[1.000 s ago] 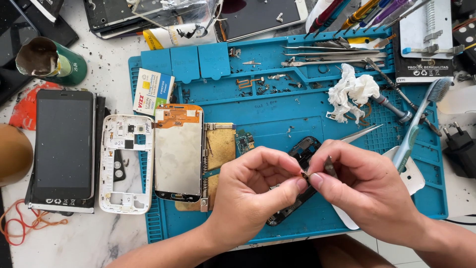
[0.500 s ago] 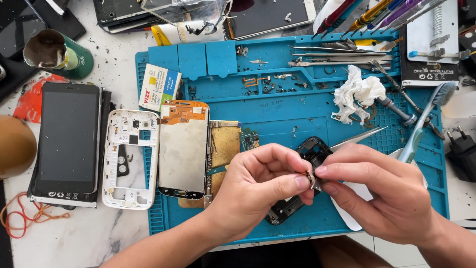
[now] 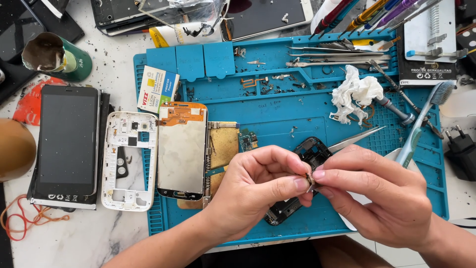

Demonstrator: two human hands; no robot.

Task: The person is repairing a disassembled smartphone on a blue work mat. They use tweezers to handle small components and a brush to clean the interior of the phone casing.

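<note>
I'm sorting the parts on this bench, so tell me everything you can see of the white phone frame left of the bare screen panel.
The white phone frame is a plastic-looking mid-frame with rounded corners. It lies flat, lengthwise toward the camera, half on the pale table and half over the blue mat edge. It shows cut-outs, dark openings and small fittings near its top. It sits between the black phone and the screen panel. Neither hand touches it.

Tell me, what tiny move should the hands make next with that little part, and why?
Probably ease the tiny part gently apart or turn it, without letting go: the left hand and right hand both pinch it at the fingertips, above the black phone frame on the blue mat.
</note>
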